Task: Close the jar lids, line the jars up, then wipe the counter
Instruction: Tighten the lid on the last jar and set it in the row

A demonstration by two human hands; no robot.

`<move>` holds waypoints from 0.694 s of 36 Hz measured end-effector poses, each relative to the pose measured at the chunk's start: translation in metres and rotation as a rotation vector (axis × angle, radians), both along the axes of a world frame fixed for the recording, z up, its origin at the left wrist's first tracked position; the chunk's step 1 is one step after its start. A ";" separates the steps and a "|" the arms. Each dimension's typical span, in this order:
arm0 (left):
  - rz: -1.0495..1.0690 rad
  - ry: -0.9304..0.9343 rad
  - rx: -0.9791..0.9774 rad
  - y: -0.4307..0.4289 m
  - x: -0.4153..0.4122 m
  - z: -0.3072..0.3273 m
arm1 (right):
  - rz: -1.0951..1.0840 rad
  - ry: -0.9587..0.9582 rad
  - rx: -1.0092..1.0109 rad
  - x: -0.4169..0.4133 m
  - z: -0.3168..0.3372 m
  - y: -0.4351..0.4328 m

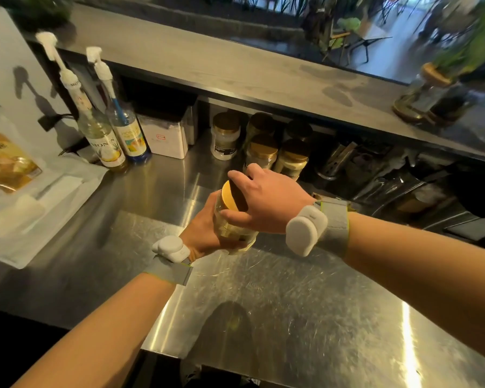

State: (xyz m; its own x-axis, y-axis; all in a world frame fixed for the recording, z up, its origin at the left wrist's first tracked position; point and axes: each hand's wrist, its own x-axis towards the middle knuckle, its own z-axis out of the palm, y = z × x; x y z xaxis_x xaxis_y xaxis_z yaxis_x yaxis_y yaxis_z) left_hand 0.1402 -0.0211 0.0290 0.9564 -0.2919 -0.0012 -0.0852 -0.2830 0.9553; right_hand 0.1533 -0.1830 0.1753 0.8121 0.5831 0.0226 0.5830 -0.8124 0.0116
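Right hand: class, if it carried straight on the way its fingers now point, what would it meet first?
The right hand points left across the gold lid it grips; past that, probably the syrup bottles, though depth is unclear.

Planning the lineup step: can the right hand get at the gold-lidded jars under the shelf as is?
Probably not yet: the right hand is clamped on the lid of the held jar. Otherwise the jars under the shelf sit just beyond it, unobstructed.

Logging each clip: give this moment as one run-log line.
step: closing lid | left hand: holds jar | right hand: on gold lid | wiping: not started
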 end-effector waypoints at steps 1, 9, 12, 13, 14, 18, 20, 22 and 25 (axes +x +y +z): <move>-0.005 -0.002 0.011 -0.002 0.000 0.000 | -0.024 -0.032 -0.007 -0.002 -0.001 0.003; 0.013 0.026 -0.048 0.005 0.002 -0.005 | 0.075 -0.030 -0.046 0.010 -0.007 0.001; 0.023 0.021 -0.038 0.004 0.010 -0.004 | 0.011 -0.017 -0.023 0.014 -0.007 0.003; 0.037 0.026 -0.039 0.001 0.013 -0.001 | -0.025 -0.016 -0.010 0.015 -0.008 0.005; 0.056 0.029 -0.045 -0.002 0.018 0.001 | -0.055 -0.020 -0.003 0.019 -0.008 0.008; 0.128 -0.035 -0.045 -0.010 0.025 0.004 | -0.105 -0.042 0.008 0.029 -0.008 0.015; 0.165 -0.031 -0.037 -0.009 0.026 0.003 | -0.110 -0.061 0.020 0.034 -0.010 0.017; 0.187 0.031 -0.079 -0.008 0.031 0.008 | -0.126 -0.077 0.034 0.038 -0.014 0.018; 0.127 0.074 -0.096 -0.006 0.044 0.011 | -0.178 -0.096 0.042 0.046 -0.024 0.020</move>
State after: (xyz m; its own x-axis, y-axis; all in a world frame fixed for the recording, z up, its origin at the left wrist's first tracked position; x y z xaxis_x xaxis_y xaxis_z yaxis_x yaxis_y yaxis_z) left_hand 0.1844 -0.0266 0.0402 0.9839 -0.1710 -0.0513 0.0174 -0.1945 0.9807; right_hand 0.1993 -0.1630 0.1518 0.8950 0.4278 0.1262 0.4284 -0.9033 0.0237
